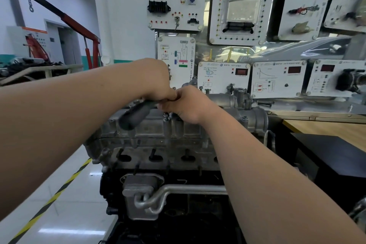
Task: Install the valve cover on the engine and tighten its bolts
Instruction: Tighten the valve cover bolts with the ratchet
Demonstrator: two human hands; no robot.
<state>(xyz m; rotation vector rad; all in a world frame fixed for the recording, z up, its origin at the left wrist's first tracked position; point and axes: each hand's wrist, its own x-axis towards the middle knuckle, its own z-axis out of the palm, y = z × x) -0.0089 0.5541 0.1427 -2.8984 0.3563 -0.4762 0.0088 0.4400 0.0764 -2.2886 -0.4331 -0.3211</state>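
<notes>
**Both hands meet over the valve cover, a dark-handled tool in the left**

The engine (158, 160) stands at the centre of the view. The grey valve cover (154, 127) sits on top of it, just below the point where the two hands meet. Small bolts (166, 115) stand up from the cover's upper edge, right under the hands.

The left hand (158, 85) reaches in from 9 o'clock. Its fingers are curled round the upper end of a tool (136, 115), and the thick dark handle slants out of the fist toward 7 o'clock, above the cover's left part. The right hand (188, 105) comes in from 4 o'clock and touches the left hand at the tool's far end. Its back faces the camera and its fingers curl down and away, so I cannot tell whether they grip anything.

Lower on the engine front, toward 6 o'clock, a cast metal housing (141, 194) carries a bent pipe (188, 188) that runs off to 3 o'clock. Behind the engine, from 12 to 3 o'clock, a board of white training panels (245, 12) fills the wall. A red engine crane (79, 25) stands at 10 o'clock. A wooden desk (326, 127) lies at 3 o'clock, and a yellow-and-black stripe (49, 200) crosses the floor at 8 o'clock.
</notes>
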